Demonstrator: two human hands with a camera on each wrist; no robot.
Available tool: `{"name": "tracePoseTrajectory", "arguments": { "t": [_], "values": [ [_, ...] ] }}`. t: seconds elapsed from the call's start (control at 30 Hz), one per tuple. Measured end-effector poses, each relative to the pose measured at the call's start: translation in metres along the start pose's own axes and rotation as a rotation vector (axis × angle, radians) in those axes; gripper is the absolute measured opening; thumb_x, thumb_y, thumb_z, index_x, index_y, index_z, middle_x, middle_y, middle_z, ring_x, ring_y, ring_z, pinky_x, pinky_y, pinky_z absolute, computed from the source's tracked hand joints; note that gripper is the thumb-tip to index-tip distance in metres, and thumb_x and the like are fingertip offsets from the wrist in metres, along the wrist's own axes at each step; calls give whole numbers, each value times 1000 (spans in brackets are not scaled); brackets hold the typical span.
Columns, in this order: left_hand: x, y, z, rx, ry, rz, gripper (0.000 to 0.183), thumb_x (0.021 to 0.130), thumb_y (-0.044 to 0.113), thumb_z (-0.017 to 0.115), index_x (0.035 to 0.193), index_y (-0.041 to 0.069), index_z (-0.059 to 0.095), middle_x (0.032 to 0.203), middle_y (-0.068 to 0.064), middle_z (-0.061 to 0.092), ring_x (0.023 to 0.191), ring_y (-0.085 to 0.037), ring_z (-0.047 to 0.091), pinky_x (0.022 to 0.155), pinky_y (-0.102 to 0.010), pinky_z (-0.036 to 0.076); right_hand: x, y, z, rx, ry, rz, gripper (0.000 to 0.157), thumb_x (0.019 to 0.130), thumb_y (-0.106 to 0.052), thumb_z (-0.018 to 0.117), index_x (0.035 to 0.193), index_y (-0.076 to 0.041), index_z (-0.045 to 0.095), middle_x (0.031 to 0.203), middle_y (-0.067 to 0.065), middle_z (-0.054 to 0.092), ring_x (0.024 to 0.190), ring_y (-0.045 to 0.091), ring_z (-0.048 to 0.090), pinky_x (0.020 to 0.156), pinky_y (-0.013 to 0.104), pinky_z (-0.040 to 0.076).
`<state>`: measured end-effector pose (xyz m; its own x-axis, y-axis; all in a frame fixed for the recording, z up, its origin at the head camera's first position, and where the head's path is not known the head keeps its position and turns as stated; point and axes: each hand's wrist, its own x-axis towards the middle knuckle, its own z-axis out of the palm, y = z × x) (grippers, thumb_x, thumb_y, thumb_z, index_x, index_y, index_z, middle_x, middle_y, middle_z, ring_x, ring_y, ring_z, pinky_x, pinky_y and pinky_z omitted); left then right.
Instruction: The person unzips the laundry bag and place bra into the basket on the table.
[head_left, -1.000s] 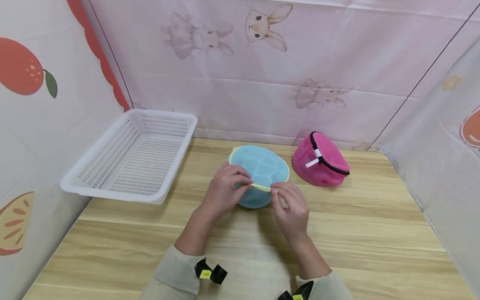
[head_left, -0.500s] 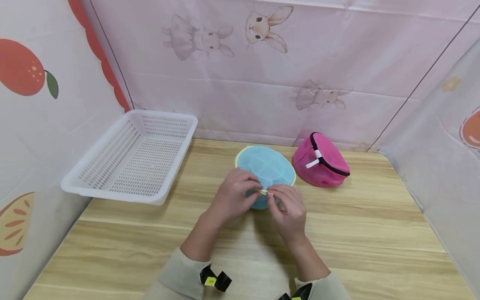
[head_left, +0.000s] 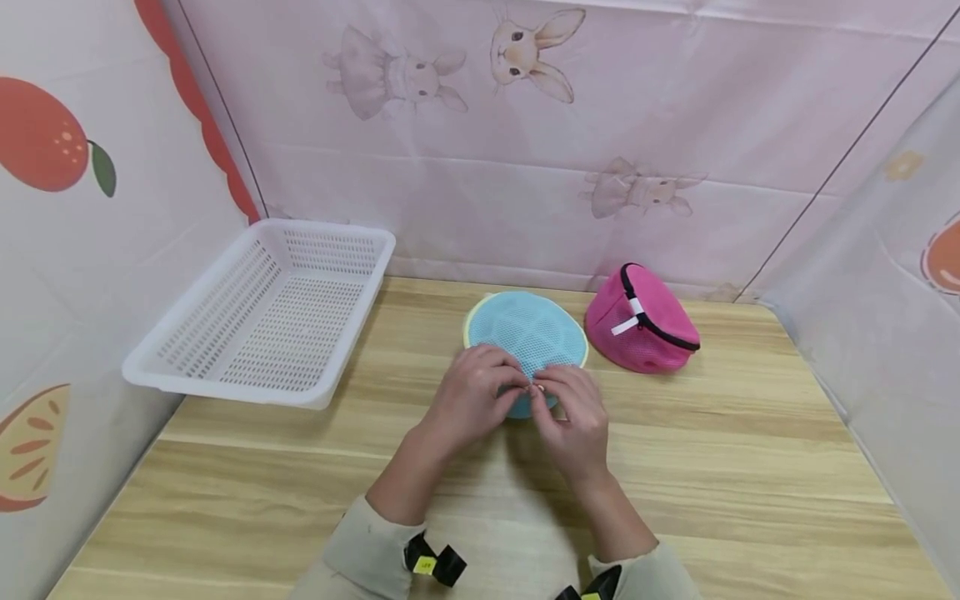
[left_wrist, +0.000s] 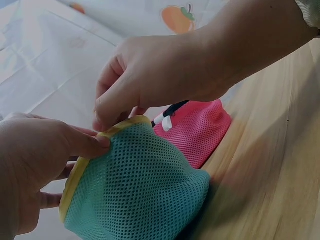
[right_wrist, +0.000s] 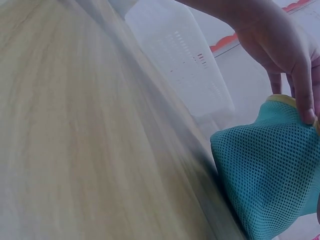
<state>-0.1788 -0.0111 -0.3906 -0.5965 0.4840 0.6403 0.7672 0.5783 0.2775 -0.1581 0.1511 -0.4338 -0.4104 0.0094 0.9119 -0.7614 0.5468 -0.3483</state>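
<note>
A blue mesh laundry bag (head_left: 525,329) with yellow edging stands on the table under both hands. My left hand (head_left: 474,392) pinches the yellow edge at the near side of its top. Close beside it, my right hand (head_left: 576,417) pinches at the same edge, fingertips nearly meeting the left ones. In the left wrist view the bag (left_wrist: 145,185) shows its mesh side, and the yellow trim runs under the left thumb. The right fingers hide whatever small part they grip. A pink mesh laundry bag (head_left: 643,321) with a black zipper sits just right of the blue one.
A white perforated plastic basket (head_left: 341,367) stands at the back left of the wooden table (head_left: 750,467). Behind the table hangs a pink curtain (head_left: 480,200) with rabbit prints. Fruit-printed sheets line both sides.
My left hand has shifted right along the yellow edge until it almost meets the right hand. The blue bag's top has moved slightly right. The pink bag and basket are unmoved.
</note>
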Motion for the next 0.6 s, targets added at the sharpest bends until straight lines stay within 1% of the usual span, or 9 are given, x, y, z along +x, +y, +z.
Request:
{"name": "tracePoseTrajectory", "arguments": {
  "t": [0.17,0.3,0.4,0.6],
  "values": [
    [0,-2,-2,-20,-17,-18,6,75,16,80,80,17,76,86,8,67,91,-11,59,97,-27,43,0,0,-1,0,29,7,5,78,-1,67,80,1,71,85,14,70,87,29,63,89,36,47],
    [1,-5,-4,-48,-21,-38,8,74,15,80,80,17,76,85,9,66,90,-10,58,95,-25,44,0,2,-1,0,50,13,6,78,-1,66,79,2,70,85,13,69,86,30,63,88,35,48],
    [1,-8,-6,-63,-25,-54,8,73,14,81,79,16,76,85,9,66,90,-9,58,95,-24,43,0,3,-2,-4,61,21,6,79,-1,65,79,2,70,85,14,69,86,31,63,88,34,48],
    [0,-17,-13,-87,4,-74,9,71,13,82,75,15,75,82,10,67,88,-8,58,96,-26,42,1,6,-5,-7,70,43,6,79,-2,65,78,2,70,85,14,69,87,32,63,89,33,48]
  ]
}}
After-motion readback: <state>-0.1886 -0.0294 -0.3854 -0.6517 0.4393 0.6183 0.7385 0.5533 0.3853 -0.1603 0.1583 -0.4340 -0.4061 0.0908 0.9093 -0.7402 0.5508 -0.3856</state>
